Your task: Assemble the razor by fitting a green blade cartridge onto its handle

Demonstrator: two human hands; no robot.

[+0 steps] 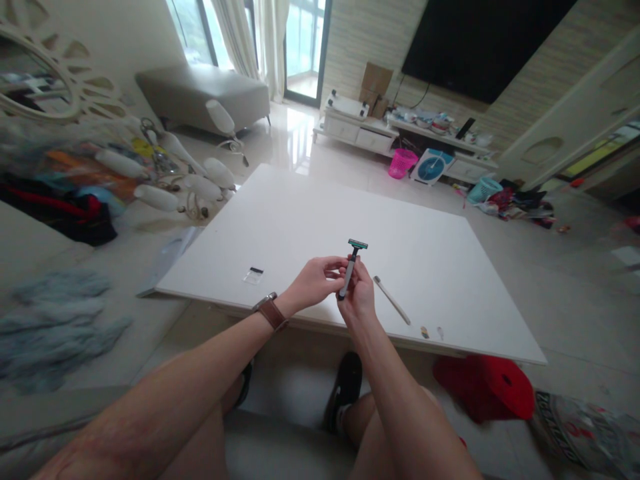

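Observation:
A razor (349,272) with a grey and black handle and a green-edged head is held above the white table, head pointing away from me. My right hand (364,293) is closed around its handle from the right. From the left, my left hand (320,279), with a brown-strapped watch on the wrist, has its thumb and fingers closed at the same handle; its fingertips are partly hidden. A toothbrush (393,300) lies on the table right of my hands. Farther right are a small yellowish piece (425,332) and a small clear piece (441,333). A small clear packet (253,275) with a dark top lies on the left.
The white table (400,230) spans the space before me. A lamp with several white shades (200,180) stands at its left edge. A red cap (505,387) and a printed bag (580,427) sit below on the right. Grey cloth (60,320) lies on the left floor.

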